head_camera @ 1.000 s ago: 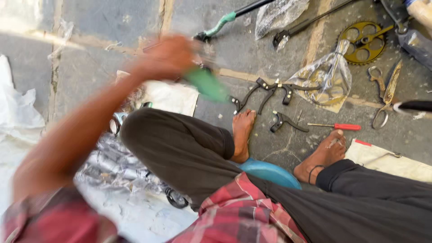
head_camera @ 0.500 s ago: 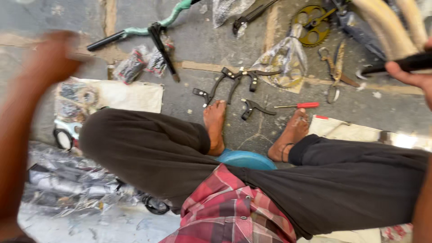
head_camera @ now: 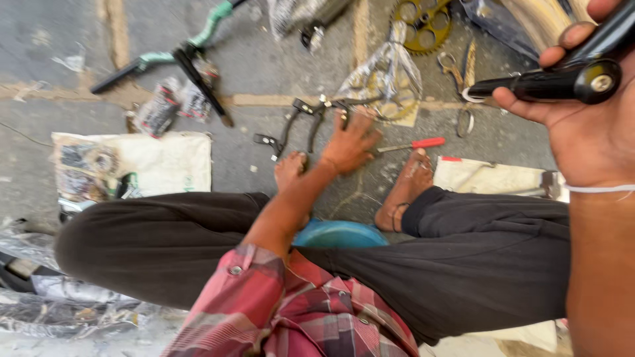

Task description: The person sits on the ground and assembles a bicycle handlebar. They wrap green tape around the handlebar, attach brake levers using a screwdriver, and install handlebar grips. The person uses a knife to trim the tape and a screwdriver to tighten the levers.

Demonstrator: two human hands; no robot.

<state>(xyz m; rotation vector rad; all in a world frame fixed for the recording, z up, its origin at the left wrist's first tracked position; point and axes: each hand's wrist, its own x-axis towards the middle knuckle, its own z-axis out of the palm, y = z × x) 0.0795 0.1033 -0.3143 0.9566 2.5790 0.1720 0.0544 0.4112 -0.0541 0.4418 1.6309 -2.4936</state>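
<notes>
The left hand (head_camera: 349, 143) is stretched down to the paved ground (head_camera: 53, 39) between the two bare feet, fingers spread apart and laid flat, nothing gripped; the fingertips are set just beside a black brake part (head_camera: 311, 112) with curved arms, and whether it is actually touched cannot be told. A red-handled screwdriver (head_camera: 413, 143) is seen lying just right of that hand, close to the toes of the right foot (head_camera: 403, 192). Up at the right edge, the right hand (head_camera: 582, 125) is held near the camera, and a black tube (head_camera: 555, 82) with a round capped end is clasped in it, fingers curled over the top and thumb underneath. A white band is worn at that wrist. A gold chainring (head_camera: 426, 23) is seen at the top, with a crumpled clear plastic bag (head_camera: 387, 73) below it and a pair of scissors (head_camera: 460, 73) just to the right. A green handlebar (head_camera: 178, 49) with a black stem is laid at the upper left, above a white printed sack (head_camera: 165, 162). A blue stool (head_camera: 337, 235) is glimpsed beneath the dark trousers, and a red checked sleeve is worn on the left arm.
</notes>
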